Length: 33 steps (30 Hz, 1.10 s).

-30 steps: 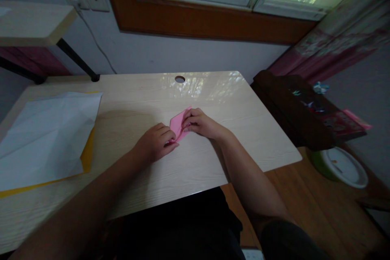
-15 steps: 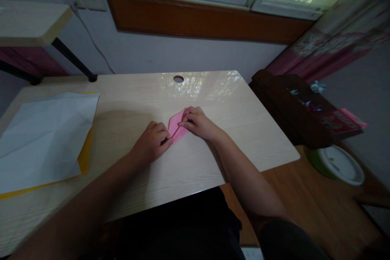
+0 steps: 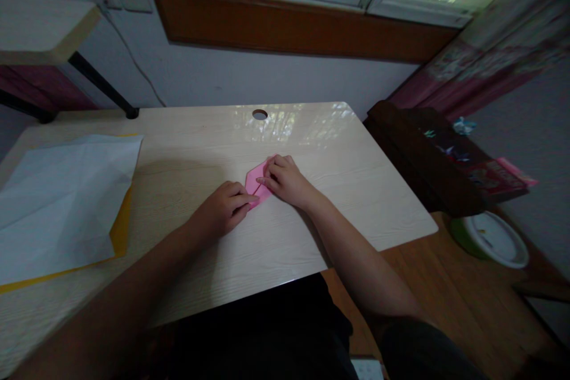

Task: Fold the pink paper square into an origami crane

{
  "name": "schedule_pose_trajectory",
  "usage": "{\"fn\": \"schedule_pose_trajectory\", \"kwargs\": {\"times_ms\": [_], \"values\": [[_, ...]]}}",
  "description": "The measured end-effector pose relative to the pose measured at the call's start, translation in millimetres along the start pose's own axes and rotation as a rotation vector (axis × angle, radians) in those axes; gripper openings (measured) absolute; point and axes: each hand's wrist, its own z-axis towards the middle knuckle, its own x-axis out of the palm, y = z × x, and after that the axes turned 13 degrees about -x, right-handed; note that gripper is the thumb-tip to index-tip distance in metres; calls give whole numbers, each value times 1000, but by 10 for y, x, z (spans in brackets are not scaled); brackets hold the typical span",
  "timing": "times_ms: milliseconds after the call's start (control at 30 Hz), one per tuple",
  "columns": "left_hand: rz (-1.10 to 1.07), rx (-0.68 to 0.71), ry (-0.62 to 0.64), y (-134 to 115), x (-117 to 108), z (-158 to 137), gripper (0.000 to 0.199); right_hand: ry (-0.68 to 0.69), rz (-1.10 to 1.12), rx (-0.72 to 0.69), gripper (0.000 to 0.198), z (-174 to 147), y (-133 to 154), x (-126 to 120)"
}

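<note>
Pink paper (image 3: 252,179), folded angular, on wood-grained tabletop (image 3: 356,190).

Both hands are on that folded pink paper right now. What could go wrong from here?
The left hand and right hand cover parts of the pink paper, so a misaligned edge could go unnoticed under the fingers.

If the two hands press unevenly, the paper might skew or slide on the glossy desk.

The left forearm is near the white sheet; a careless swing could drag it.
</note>
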Motion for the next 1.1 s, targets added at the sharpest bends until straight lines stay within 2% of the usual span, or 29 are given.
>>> {"fn": "schedule_pose_trajectory", "kwargs": {"times_ms": [267, 367, 567, 700, 800, 900, 967, 1100], "values": [[-108, -36, 104, 24, -129, -12, 26, -14, 3, -26, 27, -3, -28, 3], [-105, -47, 105, 32, -192, -14, 19, -39, 33, -49, 29, -21, -51, -5], [-18, 77, 139, 109, -238, -21, 11, -89, 184, -146, 27, -44, -96, -80], [26, 114, 150, 131, -274, -37, 13, -44, 300, -171, 24, -63, -153, -161], [79, 97, 128, 86, -275, -40, 16, 6, 369, -168, 20, -82, -189, -199], [157, 36, 30, 19, -220, -28, 26, 14, 369, -139, 14, -95, -206, -193], [196, 13, -18, -16, -169, -15, 20, 6, 348, -127, 13, -99, -211, -175], [214, 52, -23, -48, -108, 6, 11, 9, 343, -137, 13, -104, -228, -162]]}}
